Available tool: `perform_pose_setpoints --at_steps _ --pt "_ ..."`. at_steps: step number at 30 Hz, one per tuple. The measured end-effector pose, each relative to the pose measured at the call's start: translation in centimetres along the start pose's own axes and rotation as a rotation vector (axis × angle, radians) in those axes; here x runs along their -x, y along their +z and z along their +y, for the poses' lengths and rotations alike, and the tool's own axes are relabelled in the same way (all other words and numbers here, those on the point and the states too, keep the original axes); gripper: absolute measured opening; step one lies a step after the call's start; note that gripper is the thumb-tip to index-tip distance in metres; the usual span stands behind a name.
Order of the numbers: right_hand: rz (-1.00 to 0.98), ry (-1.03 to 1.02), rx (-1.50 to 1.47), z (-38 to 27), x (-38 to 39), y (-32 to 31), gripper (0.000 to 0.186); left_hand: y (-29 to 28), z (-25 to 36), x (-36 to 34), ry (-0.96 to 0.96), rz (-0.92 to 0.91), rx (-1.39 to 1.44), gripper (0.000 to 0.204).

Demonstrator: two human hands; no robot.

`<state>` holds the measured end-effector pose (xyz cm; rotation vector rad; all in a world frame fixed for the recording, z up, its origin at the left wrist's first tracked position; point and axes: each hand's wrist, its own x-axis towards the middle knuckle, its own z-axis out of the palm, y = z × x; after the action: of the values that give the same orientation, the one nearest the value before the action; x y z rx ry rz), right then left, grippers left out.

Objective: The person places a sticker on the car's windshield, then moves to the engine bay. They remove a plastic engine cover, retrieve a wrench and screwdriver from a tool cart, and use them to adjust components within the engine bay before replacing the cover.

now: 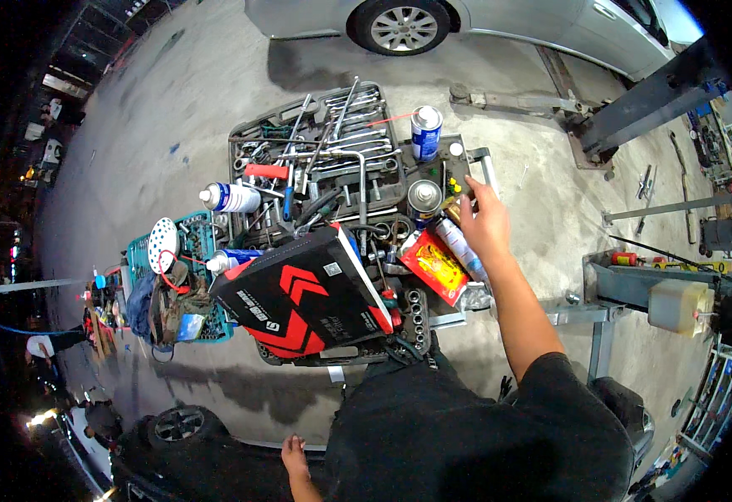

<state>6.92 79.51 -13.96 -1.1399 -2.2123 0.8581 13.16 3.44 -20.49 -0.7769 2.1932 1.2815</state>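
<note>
My right hand [486,224] reaches over the right side of the tool cart, fingers stretched out and apart. Its fingertips are nearest some small yellow-green pieces [454,186] and an upright spray can [424,197]; whether they touch anything I cannot tell. Under the palm lies a pale spray can [461,248] on its side, beside a red and yellow packet [438,266]. Farther back stands a blue and white can [426,132]. My left hand [295,458] hangs low by my side, away from the cart, fingers loosely bent with nothing seen in them.
A black and red box [303,293] leans over an open wrench set [357,142] crowded with loose tools. At the left hangs a teal basket [194,234] with cloths. A lift post [659,105] stands right; a silver car [516,21] is parked beyond.
</note>
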Motion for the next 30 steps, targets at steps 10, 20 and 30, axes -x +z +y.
perform_pose_setpoints --at_steps 10,20,30 --pt "-0.459 0.259 0.460 7.8 -7.7 6.9 0.034 2.3 0.5 5.5 -0.245 -0.027 -0.197 0.023" --pt "-0.471 0.380 0.610 6.2 -8.7 7.9 0.039 2.5 -6.9 9.2 -0.106 0.010 -0.040 0.021" --pt "-0.358 0.309 0.483 7.1 -7.7 7.3 0.029 4.3 -5.7 10.0 -0.103 0.062 0.026 0.023"
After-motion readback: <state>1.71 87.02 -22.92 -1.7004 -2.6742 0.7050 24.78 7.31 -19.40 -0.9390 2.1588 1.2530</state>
